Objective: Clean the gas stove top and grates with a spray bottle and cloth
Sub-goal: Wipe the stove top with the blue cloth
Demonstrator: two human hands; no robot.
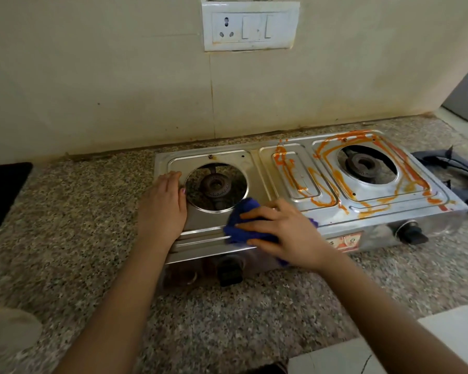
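A two-burner steel gas stove (265, 168) sits on the granite counter, with no grates on it. Its left half looks wiped, while orange sauce streaks (333, 174) cover the middle panel and the area around the right burner (362, 163). My right hand (284, 230) presses a blue cloth (241, 225) flat against the stove's front edge, just right of the left burner (216, 184). My left hand (162, 206) lies flat on the stove's left edge, fingers straight. No spray bottle is in view.
Two black knobs (229, 271) (414, 233) stick out of the stove's front. Dark grates (449, 163) lie on the counter at the right, behind the stove. A black object (0, 195) is at the far left. A wall socket (250, 25) is above.
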